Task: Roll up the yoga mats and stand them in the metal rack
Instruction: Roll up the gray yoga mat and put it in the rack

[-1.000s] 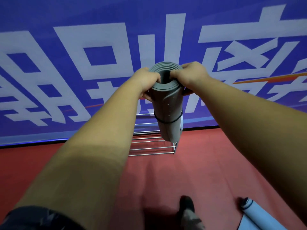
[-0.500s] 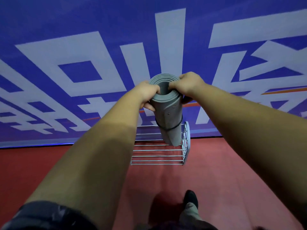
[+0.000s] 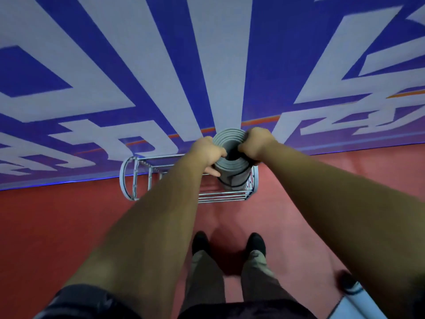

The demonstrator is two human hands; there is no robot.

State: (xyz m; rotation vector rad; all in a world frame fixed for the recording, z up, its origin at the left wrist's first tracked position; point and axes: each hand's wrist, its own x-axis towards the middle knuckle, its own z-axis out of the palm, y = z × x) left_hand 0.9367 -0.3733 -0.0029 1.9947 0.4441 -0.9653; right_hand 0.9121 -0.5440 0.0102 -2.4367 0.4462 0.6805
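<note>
A rolled grey yoga mat (image 3: 232,176), bound by a thin black band, stands upright at the right end of the metal wire rack (image 3: 135,178). I see its spiral top end from above. My left hand (image 3: 207,153) grips the left side of the roll's top rim. On the opposite side my right hand (image 3: 255,143) grips the rim too, fingers hooked into the hollow core. The mat's lower end sits inside the rack's wires; whether it touches the bottom is hidden.
The rack stands on red floor against a blue banner wall (image 3: 161,77) with large white characters. My two black shoes (image 3: 200,242) are just in front of the rack. A pale rolled mat (image 3: 354,293) lies on the floor at the lower right.
I have stepped up to the rack and now look straight down. Both hands lowered the grey roll into the rack's right end, keeping the same grip.
</note>
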